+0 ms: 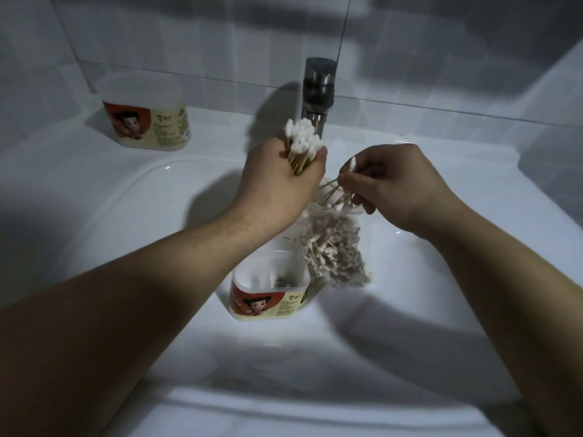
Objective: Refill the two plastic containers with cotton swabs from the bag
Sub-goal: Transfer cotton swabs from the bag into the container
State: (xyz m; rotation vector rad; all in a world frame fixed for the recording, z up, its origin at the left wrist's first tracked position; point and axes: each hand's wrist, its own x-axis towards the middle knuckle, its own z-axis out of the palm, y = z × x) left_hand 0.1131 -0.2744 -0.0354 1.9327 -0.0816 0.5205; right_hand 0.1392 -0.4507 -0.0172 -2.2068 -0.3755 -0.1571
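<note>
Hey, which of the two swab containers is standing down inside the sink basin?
The near container, right beneath the hanging bag of swabs. The other container stands up on the ledge at the back left.

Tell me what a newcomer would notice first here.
The left hand grips a bundle of cotton swabs, white tips up, in front of the faucet. Beside it the right hand pinches a few loose swabs at the top of the bag hanging over the sink. An open container stands in it just below.
</note>
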